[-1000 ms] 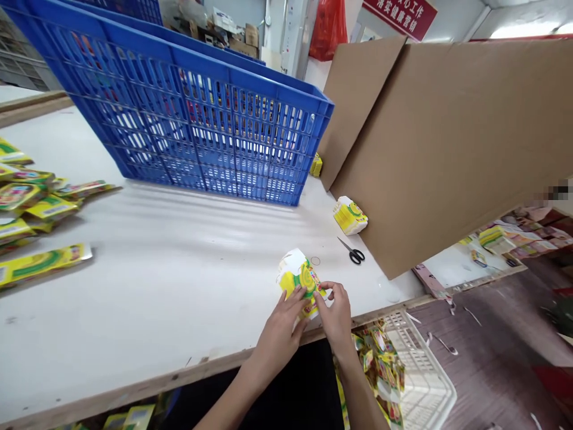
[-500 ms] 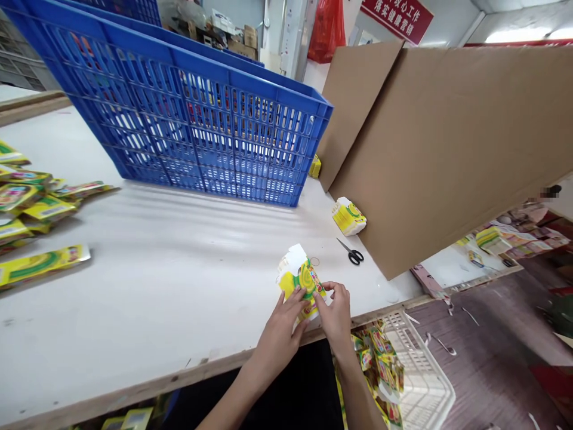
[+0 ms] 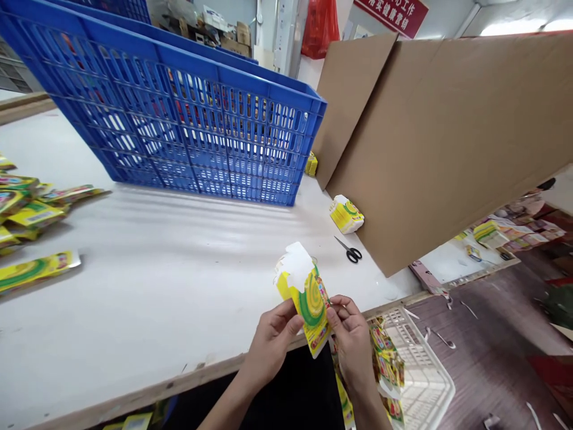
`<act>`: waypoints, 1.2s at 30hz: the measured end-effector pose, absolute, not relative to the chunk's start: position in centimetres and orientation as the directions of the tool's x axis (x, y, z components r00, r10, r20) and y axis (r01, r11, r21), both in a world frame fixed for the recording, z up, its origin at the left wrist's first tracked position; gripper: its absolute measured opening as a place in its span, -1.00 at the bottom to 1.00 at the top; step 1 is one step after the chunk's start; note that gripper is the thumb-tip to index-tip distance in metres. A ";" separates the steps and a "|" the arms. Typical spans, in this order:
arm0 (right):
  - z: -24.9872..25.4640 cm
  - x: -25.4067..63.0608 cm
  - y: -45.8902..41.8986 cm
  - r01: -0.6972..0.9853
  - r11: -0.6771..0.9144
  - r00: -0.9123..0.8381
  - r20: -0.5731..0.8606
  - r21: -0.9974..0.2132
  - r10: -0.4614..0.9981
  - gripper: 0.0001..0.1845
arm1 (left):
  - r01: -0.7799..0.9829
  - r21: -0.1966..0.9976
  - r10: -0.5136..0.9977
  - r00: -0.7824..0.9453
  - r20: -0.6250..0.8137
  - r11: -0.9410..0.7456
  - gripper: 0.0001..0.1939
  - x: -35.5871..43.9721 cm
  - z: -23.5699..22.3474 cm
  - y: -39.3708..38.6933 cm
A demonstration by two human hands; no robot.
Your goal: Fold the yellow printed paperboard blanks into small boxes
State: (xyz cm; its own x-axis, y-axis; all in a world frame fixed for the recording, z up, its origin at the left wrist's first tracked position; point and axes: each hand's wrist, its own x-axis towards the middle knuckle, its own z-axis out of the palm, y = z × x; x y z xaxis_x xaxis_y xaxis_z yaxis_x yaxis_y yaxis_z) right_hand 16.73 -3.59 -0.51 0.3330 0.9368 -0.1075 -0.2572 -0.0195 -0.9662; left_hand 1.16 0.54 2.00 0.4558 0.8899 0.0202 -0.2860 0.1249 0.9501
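White worktable [image 3: 156, 257] with a wooden edge; blue plastic crate [image 3: 201, 125] stands at far left, cardboard sheet [image 3: 447, 131] at far right. Yellow-and-green printed carton [image 3: 313, 304], white flaps toward the far side, is held at the table's near edge. Left hand [image 3: 271, 337] grasps its left side, thumb on the printed face; right hand [image 3: 351, 334] pinches the right edge. Black-handled scissors [image 3: 353, 255] lie apart, far right. Step in hand, as judged: two-handed handling of the card blank. Next move calls for light, even finger pressure, since thin card probably creases easily.
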 end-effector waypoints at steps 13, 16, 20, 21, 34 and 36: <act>-0.7 15.4 -3.6 -0.493 -0.031 0.143 -0.117 -0.870 0.983 -0.81 | -0.449 0.854 0.789 0.609 0.078 0.262 -0.42 0.8 1.6 0.0; -0.6 15.6 -3.7 -0.466 -0.038 0.146 -0.119 -0.884 0.982 -0.81 | -0.444 0.855 0.814 0.579 0.047 0.267 -0.42 1.0 2.1 0.0; -0.1 15.4 -4.0 -0.347 -0.027 0.149 -0.084 -0.937 0.985 -0.77 | -0.426 0.874 0.883 0.469 -0.009 0.235 -0.52 1.2 1.8 0.3; 0.1 15.3 -4.1 -0.305 -0.025 0.147 -0.073 -0.952 0.986 -0.74 | -0.425 0.874 0.901 0.432 -0.034 0.236 -0.55 1.3 1.6 0.4; 0.0 14.8 -3.8 0.083 0.033 0.354 0.061 -0.996 0.933 -0.74 | -0.283 0.947 0.963 0.259 -0.080 0.155 -0.41 1.7 1.9 -0.1; 0.0 15.2 -3.7 0.087 0.058 0.331 0.083 -0.995 0.940 -0.61 | -0.277 0.950 0.955 0.291 -0.064 0.148 -0.37 1.7 2.1 -0.3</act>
